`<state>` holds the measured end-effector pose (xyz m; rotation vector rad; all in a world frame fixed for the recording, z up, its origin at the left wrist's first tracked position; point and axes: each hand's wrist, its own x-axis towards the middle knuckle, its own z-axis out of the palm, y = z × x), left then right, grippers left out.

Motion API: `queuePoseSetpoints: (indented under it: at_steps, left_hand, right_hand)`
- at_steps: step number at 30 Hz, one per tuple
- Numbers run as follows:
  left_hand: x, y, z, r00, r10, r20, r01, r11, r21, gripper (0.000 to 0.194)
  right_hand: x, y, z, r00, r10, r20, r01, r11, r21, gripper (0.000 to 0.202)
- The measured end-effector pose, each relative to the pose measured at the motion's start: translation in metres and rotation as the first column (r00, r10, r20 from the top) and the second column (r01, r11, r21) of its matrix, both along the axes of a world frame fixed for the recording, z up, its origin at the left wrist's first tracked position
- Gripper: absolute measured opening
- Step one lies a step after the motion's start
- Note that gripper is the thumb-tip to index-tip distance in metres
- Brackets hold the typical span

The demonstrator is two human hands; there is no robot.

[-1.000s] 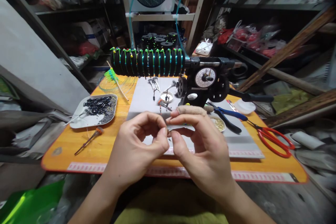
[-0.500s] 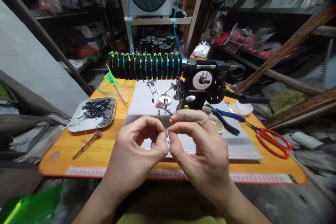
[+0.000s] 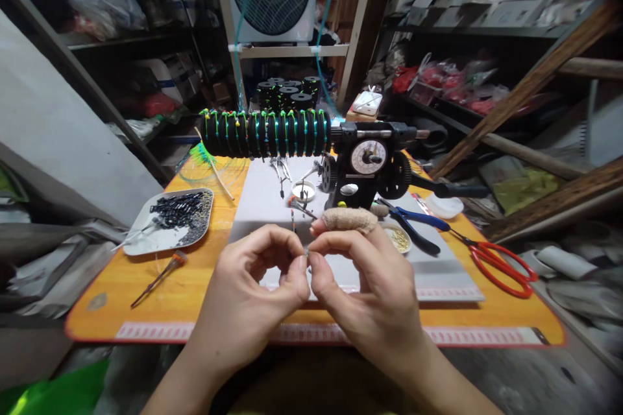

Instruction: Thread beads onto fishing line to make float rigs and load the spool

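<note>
Pinching a tiny piece in front of the winder

Pinching together, the left hand point(image 3: 253, 292) and right hand point(image 3: 374, 292) met fingertip to fingertip around a tiny piece point(image 3: 306, 250), too small to identify, just in front of the winding machine point(image 3: 370, 162). Both sets of fingers were pressed tight on it, above the grey mat point(image 3: 263, 201) on the tabletop point(image 3: 160, 292). A slackened pinch could probably drop it among the loose bits before the winder.

Board point(image 3: 146, 311): tray point(image 3: 146, 243) at left; winder point(image 3: 370, 165) behind centre, spool row point(image 3: 263, 133) on its left; pliers point(image 3: 413, 227) then scissors point(image 3: 496, 259) at right.
</note>
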<state>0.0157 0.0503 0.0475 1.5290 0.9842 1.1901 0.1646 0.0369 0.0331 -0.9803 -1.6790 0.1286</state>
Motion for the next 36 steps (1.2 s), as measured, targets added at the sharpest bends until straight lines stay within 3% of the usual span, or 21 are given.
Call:
queuePoseSetpoints:
  at_steps: [9, 13, 17, 21, 25, 30, 33, 36]
  left_hand:
    - [-0.003, 0.004, -0.001, 0.999, -0.036, 0.031, 0.039, 0.994, -0.099, 0.009]
    - [-0.007, 0.010, -0.001, 0.986, -0.126, 0.111, 0.142, 0.979, -0.147, 0.008]
    - [-0.012, 0.018, 0.002, 0.955, -0.255, 0.154, 0.281, 0.941, -0.190, 0.010]
    - [-0.015, 0.024, 0.006, 0.932, -0.317, 0.175, 0.349, 0.915, -0.203, 0.011]
    - [-0.013, 0.023, 0.006, 0.934, -0.297, 0.196, 0.335, 0.921, -0.200, 0.013]
    - [-0.008, 0.016, 0.005, 0.963, -0.194, 0.189, 0.230, 0.954, -0.192, 0.009]
    - [-0.007, 0.011, 0.004, 0.976, -0.137, 0.167, 0.170, 0.964, -0.206, 0.008]
    - [-0.008, 0.009, 0.004, 0.982, -0.159, 0.098, 0.175, 0.967, -0.184, 0.007]
  right_hand:
    - [0.001, 0.002, 0.002, 0.999, 0.041, 0.003, -0.041, 0.999, 0.008, 0.012]
    - [0.000, 0.000, 0.002, 0.997, 0.068, -0.024, -0.069, 0.997, -0.046, 0.014]
    - [0.001, -0.001, 0.004, 0.981, 0.157, -0.117, -0.175, 0.971, -0.163, 0.014]
    - [0.002, -0.001, 0.006, 0.961, 0.205, -0.183, -0.244, 0.945, -0.219, 0.015]
    - [0.004, 0.000, 0.004, 0.952, 0.210, -0.223, -0.258, 0.942, -0.215, 0.016]
    - [0.005, -0.005, 0.002, 0.973, 0.151, -0.173, -0.171, 0.979, -0.111, 0.023]
    - [0.006, -0.008, 0.003, 0.978, 0.142, -0.151, -0.162, 0.978, -0.128, 0.022]
    - [0.007, -0.009, 0.003, 0.969, 0.161, -0.188, -0.196, 0.962, -0.188, 0.018]
